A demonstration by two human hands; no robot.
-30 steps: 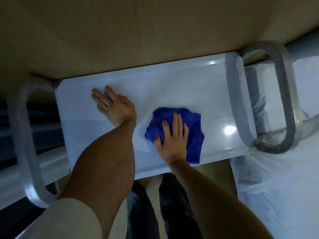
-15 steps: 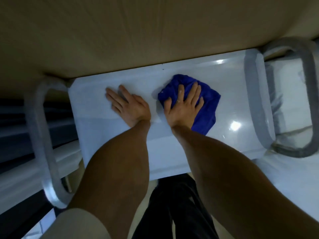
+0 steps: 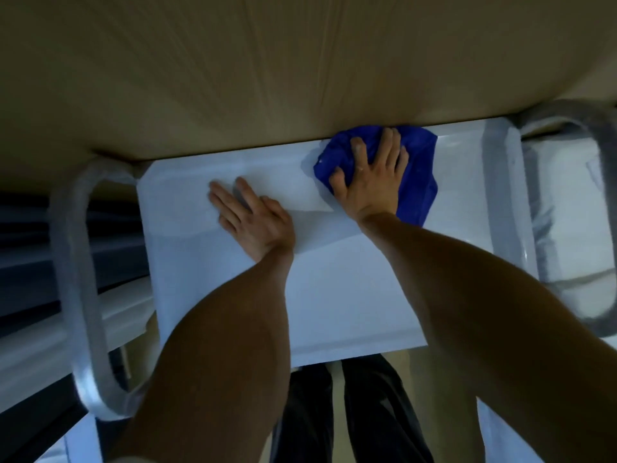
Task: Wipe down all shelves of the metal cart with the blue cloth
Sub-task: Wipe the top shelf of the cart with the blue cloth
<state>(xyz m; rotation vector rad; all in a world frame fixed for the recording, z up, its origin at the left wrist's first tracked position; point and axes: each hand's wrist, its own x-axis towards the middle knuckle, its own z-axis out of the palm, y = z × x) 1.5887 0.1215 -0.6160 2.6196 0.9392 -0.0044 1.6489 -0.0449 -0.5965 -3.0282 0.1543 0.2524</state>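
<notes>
— Both hands are on the shelf (image 3: 350, 295), as I see it: the right hand (image 3: 374, 182) lies spread, fingers straight, pressing the blue cloth (image 3: 417, 168).

— And the left hand (image 3: 253, 218)?

— Flat on bare metal, fingers straight, holding nothing. I see the cloth at the shelf's far edge, near the right-side cart handle (image 3: 584, 128).
</notes>
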